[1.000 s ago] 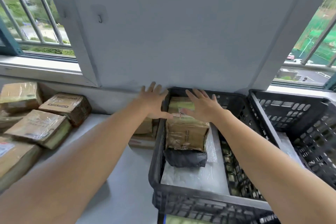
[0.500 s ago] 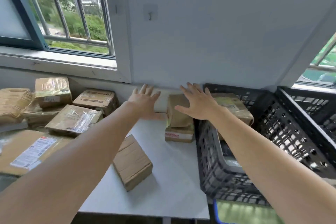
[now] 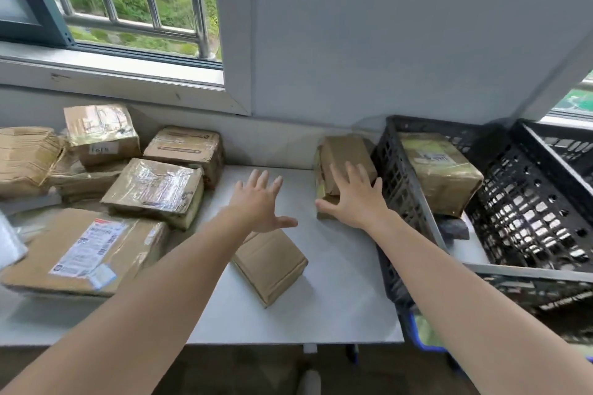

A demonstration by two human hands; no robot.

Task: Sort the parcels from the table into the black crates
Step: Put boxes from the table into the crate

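Note:
Brown parcels lie on the white table (image 3: 340, 292). My right hand (image 3: 356, 199) reaches with spread fingers over a small stack of brown parcels (image 3: 345, 154) that stands against the left wall of a black crate (image 3: 401, 176); whether it touches them I cannot tell. My left hand (image 3: 260, 202) hovers open above the table, just beyond a small brown parcel (image 3: 272, 263). Inside the crate rests a taped brown parcel (image 3: 439, 173) over a dark grey bag (image 3: 454, 228).
Several taped parcels (image 3: 157, 189) are piled at the table's left, with a large labelled flat box (image 3: 86, 253) in front. A second black crate (image 3: 564, 151) stands at the far right. A window sill and wall run behind.
The view has swung left from the crate to the table. Both hands moved down and left, away from the parcel in the crate; the right one now reaches over the stack beside the crate.

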